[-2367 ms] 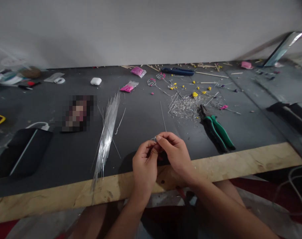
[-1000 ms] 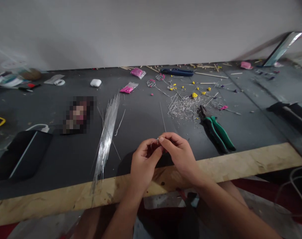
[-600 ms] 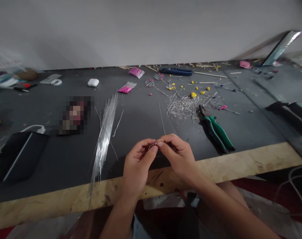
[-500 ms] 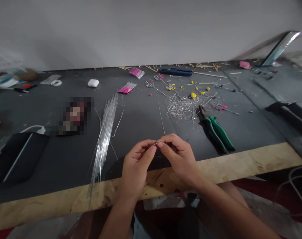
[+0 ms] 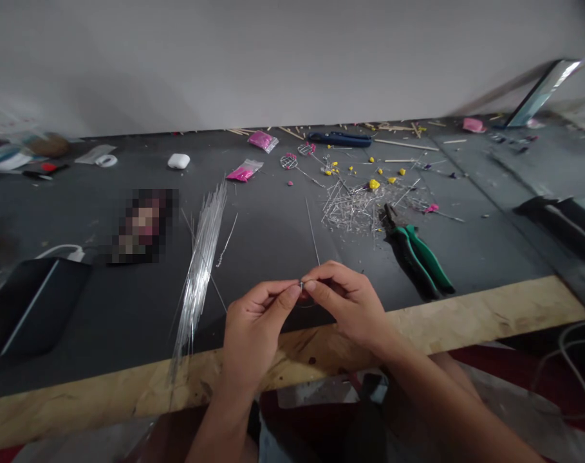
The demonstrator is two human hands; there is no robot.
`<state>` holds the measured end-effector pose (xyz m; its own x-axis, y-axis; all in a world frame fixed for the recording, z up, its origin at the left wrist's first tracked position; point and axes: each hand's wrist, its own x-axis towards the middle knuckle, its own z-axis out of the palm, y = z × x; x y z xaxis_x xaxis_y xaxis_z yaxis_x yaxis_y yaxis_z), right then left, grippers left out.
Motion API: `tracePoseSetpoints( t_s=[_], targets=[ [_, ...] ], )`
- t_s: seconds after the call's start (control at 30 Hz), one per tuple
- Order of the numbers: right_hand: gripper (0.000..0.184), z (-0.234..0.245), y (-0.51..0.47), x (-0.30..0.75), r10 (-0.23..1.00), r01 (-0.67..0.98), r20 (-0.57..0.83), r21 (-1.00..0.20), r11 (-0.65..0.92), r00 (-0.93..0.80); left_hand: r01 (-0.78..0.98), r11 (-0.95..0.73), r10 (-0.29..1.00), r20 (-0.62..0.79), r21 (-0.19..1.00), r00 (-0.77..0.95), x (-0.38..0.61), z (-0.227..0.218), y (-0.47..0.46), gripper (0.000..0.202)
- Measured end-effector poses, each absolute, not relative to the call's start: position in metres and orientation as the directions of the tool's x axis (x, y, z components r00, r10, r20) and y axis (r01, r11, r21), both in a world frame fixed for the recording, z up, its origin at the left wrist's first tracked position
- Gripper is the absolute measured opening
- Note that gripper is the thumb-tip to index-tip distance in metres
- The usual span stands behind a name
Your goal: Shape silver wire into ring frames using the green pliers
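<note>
My left hand (image 5: 256,325) and my right hand (image 5: 352,305) meet just above the table's front edge, thumbs and forefingers pinched tip to tip. Between the fingertips shows a small bit of thin metal wire (image 5: 302,285); the rest of it is mostly covered by the fingers. A straight thin wire (image 5: 312,228) runs away from my right fingers over the dark tabletop; whether it is part of the held piece I cannot tell. To the left of my left hand lies a bundle of straight wires (image 5: 203,263). Green-and-black pliers (image 5: 417,257) rest right of my right hand.
Beyond the hands are a pile of wire offcuts (image 5: 347,206), yellow lumps (image 5: 374,184), wire loops with pink bits (image 5: 289,161), pink packets (image 5: 245,170) and a dark blue tool (image 5: 340,139). A white earbud case (image 5: 179,161) and a black case (image 5: 36,305) lie left.
My left hand has shifted slightly left and its wrist has turned a little, fingertips still against the right ones. My right hand is almost unmoved. The view has shifted slightly.
</note>
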<state>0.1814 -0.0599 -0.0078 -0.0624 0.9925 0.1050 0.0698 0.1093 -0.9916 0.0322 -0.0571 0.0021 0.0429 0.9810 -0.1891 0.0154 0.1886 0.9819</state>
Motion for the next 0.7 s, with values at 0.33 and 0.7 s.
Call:
tracePoseSetpoints(
  t_s=[0.33, 0.7],
  targets=[
    [0.01, -0.0061, -0.0612, 0.178, 0.99, 0.221, 0.137, -0.965, 0.139, -0.027, 0.009, 0.239, 0.962, -0.238, 0.971, 0.132, 0.028, 0.0033, -0.0521, 0.005],
    [0.012, -0.0074, -0.0595, 0.1721, 0.997, 0.282, 0.067, -0.958, 0.057, 0.024, -0.021, 0.273, 0.961, -0.271, 0.962, 0.055, 0.0357, -0.0014, -0.0503, 0.009]
  ],
)
